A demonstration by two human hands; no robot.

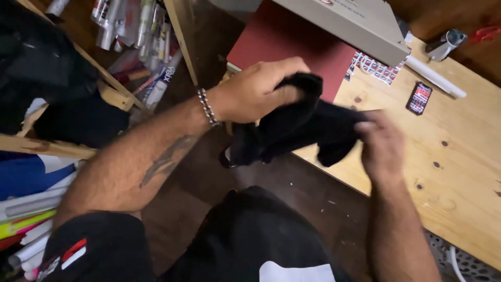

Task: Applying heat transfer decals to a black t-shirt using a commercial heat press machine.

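Pale knotty wooden table (449,172), soft black cloth (297,125)

left hand (258,91) grips black cloth (297,128) | right hand (381,143) pinches it | above wooden table (449,172)

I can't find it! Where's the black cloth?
In the head view's middle, the black cloth is held between the left hand and right hand, by the wooden table's edge.

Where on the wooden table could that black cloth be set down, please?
Both hands, left hand and right hand, hold the black cloth. The wooden table is bare right of the right hand, below the small dark packet. Its far edge is crowded: red board, grey box, white tube.
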